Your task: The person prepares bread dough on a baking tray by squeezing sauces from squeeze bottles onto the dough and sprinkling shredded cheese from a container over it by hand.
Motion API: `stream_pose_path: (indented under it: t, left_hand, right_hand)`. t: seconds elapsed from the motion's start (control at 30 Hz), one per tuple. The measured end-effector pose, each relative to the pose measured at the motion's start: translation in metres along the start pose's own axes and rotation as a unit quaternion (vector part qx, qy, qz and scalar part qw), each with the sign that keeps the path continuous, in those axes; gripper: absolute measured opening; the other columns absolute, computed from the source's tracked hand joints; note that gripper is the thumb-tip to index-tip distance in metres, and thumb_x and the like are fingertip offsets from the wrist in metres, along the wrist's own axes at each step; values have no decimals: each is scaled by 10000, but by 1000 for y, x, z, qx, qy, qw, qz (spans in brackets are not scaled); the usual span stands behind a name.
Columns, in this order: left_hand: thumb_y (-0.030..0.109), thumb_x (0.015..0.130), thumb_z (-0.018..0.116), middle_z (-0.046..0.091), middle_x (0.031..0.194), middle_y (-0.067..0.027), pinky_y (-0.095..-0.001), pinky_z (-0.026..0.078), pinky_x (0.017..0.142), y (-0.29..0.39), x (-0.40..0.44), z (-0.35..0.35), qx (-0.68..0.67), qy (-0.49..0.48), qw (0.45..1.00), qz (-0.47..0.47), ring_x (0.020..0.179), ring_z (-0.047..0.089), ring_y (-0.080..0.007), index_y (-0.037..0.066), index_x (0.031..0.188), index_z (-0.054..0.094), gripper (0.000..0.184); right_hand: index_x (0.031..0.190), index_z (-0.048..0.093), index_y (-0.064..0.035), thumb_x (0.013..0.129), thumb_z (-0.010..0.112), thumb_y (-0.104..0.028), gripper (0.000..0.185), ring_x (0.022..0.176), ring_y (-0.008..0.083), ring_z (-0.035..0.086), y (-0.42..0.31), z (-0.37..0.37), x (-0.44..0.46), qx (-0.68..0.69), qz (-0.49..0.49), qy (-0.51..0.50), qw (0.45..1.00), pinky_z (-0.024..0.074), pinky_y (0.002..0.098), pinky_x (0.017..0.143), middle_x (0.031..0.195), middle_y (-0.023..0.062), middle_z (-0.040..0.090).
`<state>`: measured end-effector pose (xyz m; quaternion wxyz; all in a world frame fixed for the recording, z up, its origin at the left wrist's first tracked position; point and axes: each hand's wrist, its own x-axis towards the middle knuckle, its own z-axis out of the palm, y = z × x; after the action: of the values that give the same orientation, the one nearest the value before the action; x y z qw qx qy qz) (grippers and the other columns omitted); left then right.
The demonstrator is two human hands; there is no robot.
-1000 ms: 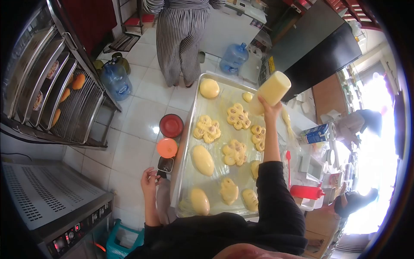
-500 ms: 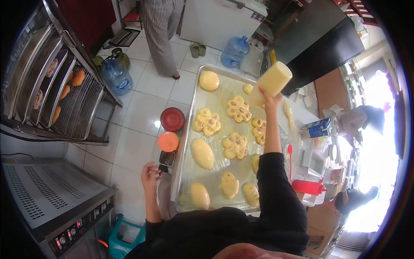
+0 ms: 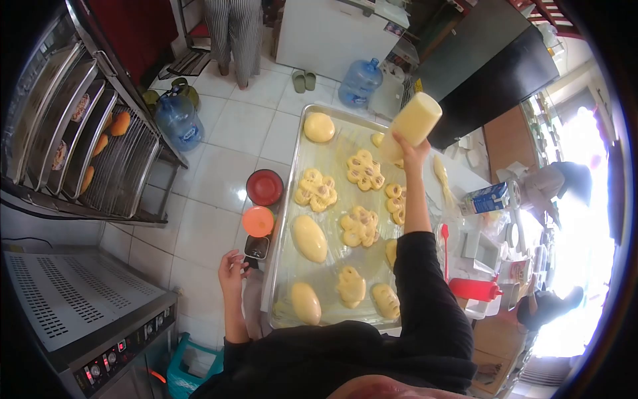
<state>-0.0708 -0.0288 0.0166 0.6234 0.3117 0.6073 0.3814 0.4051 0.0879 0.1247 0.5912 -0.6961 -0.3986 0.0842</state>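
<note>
My right hand (image 3: 413,150) grips a squeeze bottle (image 3: 420,118) of pale yellow filling, its base up and its nozzle end angled down. The bottle hangs over the far right part of a large metal baking tray (image 3: 280,247). On the tray lie glossy dough pieces: a round one (image 3: 319,127), flower-shaped ones (image 3: 365,170) with brownish bits, and smooth ovals (image 3: 310,238). My left hand (image 3: 232,267) is off the tray's left side, holding nothing, with its fingers loosely bent and apart. Close to it is a small dark-filled container (image 3: 256,247).
An orange bowl (image 3: 257,221) and a red bowl (image 3: 264,187) stand left of the tray. A rack of trays (image 3: 93,133) and an oven (image 3: 93,299) are at left. A red squeeze bottle (image 3: 475,289) and a milk carton (image 3: 490,198) lie right. Another person (image 3: 234,36) stands beyond.
The squeeze bottle in my right hand has shifted slightly left. The other person's legs have moved left and away. My left hand has barely moved.
</note>
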Motion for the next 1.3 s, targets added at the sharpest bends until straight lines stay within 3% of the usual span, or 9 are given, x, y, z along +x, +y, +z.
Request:
stream_pose_path:
  t: [0.33,0.53,0.63,0.83,0.87,0.97,1.1,1.2,1.3]
  left_hand:
    - [177,893,485,541,989,-50,-274,512,646,-1,0,3,-2,-11,1000,24,815,578,-149,96,1134,500,255]
    - [179,895,485,540,989,-54,-269,508,648,1,-6,-1,11,6,1000,19,818,580,-152,94,1131,499,251]
    - [180,894,489,540,986,-55,-269,508,650,0,-8,-3,8,10,1000,27,818,580,-153,95,1130,499,251]
    - [184,889,496,541,984,-51,-274,510,651,1,-13,7,2,-1,999,33,809,579,-153,98,1132,497,257]
    - [185,888,498,540,989,-51,-275,510,651,1,-15,8,-1,-3,999,33,809,577,-153,98,1132,497,259]
    - [191,888,498,537,1002,-53,-284,508,662,5,-19,3,-2,-1,999,40,822,572,-155,94,1136,494,266]
    - [169,888,490,547,1019,-78,-295,518,675,11,-25,2,-9,15,998,68,845,584,-178,79,1133,503,261]
    - [222,888,494,532,1029,-67,-302,494,700,19,-26,8,2,-25,996,85,872,558,-168,86,1155,483,300]
    - [223,885,499,530,1039,-69,-299,492,701,34,-29,24,12,-54,994,98,880,559,-170,87,1159,479,307]
  right_hand:
    - [910,597,55,645,765,-131,364,738,150,600,3,38,18,87,-23,-19,996,479,282,669,843,102,639]
    - [899,631,20,607,775,-202,394,719,145,621,13,-2,5,-5,-6,18,1000,493,289,657,820,93,657]
    - [900,611,38,617,780,-162,385,731,145,604,17,-2,9,24,-18,0,1000,480,279,673,825,102,647]
    - [882,608,49,612,790,-174,394,728,145,602,9,45,17,56,-55,20,997,478,276,676,827,96,647]
    - [927,591,50,641,772,-152,394,770,151,599,8,42,15,81,-14,30,996,474,280,703,871,99,636]
    - [1003,562,32,674,747,-112,404,835,174,592,29,14,16,281,29,100,954,476,294,733,942,116,613]
    - [1144,472,-1,782,655,-189,447,1029,242,534,35,-63,9,543,167,101,817,439,399,878,1130,122,544]
    - [1200,421,-2,834,582,-217,454,1116,272,486,30,-125,-13,611,165,-32,774,393,434,944,1198,123,510]
    - [1227,396,1,849,553,-217,464,1144,288,467,10,-152,-39,610,126,-14,782,380,431,966,1218,143,496]
